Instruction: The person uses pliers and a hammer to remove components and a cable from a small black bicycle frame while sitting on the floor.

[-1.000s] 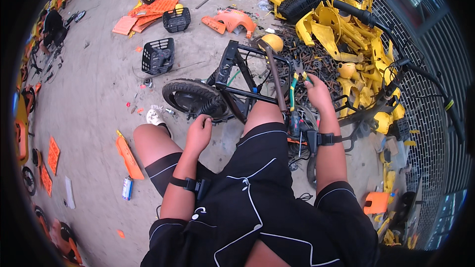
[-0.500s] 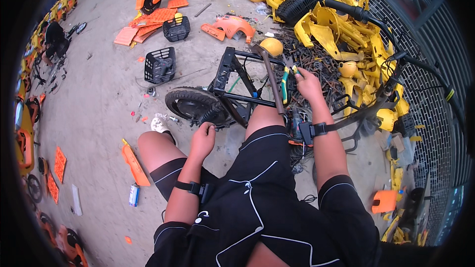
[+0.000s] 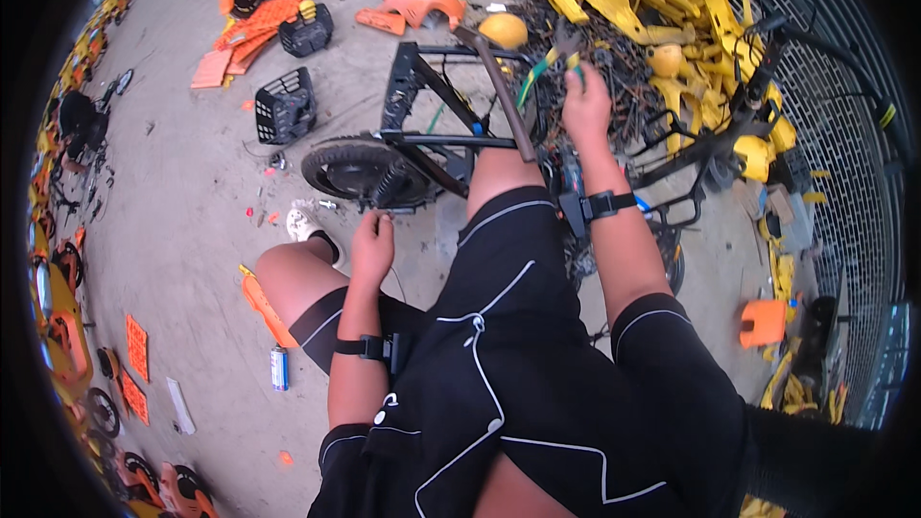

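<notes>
My right hand (image 3: pixel 586 110) is closed on a pair of pliers (image 3: pixel 533 80) with green and yellow handles. The handles stand spread apart, and the jaws point away from me over the scrap heap. My left hand (image 3: pixel 372 247) is held low beside the black wheel (image 3: pixel 365 173), near its axle, with the fingers curled together. Whatever they may hold is too small to make out. The wheel belongs to a stripped black scooter frame (image 3: pixel 432 141) lying in front of me, across my leg. A rusty hammer (image 3: pixel 501 96) rests across the frame's bars.
Beyond the frame lies a heap of rusty metal parts (image 3: pixel 614 86) beside piled yellow panels (image 3: pixel 662 0). Two black baskets, one nearer (image 3: pixel 286 105), and orange panels (image 3: pixel 254 34) lie on the concrete. A spray can (image 3: pixel 279 368) stands to my left.
The view has tilted, so the frame and pile sit higher in it. The pliers' handles look spread wider than before. My left hand stays low by the wheel.
</notes>
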Motion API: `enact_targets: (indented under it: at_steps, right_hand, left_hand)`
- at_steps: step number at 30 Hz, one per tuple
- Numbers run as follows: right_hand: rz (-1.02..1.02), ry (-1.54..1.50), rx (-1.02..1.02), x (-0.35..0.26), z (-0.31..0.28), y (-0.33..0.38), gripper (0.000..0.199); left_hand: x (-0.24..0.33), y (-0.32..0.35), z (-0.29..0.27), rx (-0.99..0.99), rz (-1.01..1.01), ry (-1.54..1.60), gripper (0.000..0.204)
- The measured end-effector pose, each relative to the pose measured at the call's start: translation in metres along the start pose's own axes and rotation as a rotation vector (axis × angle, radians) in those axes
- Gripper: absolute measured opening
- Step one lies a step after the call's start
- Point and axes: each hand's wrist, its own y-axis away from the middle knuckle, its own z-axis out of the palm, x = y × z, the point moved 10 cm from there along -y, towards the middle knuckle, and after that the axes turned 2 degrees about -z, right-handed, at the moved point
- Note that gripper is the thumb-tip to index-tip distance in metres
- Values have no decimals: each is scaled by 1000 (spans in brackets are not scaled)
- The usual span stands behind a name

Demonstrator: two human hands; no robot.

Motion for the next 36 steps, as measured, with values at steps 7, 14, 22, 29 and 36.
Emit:
enact_targets:
  at_steps: [7,14,22,29,36]
  right_hand:
    - [963,-985,-17,163,-24,71,27]
    - [1442,-649,118,292,-44,228,24]
    - [1493,-241,-174,325,-30,249,28]
    - [1480,-178,-270,288,8,262,20]
    - [701,-534,-384,56,38,61,29]
  left_hand:
    - [-2,-8,20,-64,-13,51,23]
    - [13,-14,39,-105,23,18,22]
    - [19,-9,51,-174,-49,-10,24]
    - [12,-5,40,-108,-9,32,23]
    - [-4,-8,36,-99,-22,-1,23]
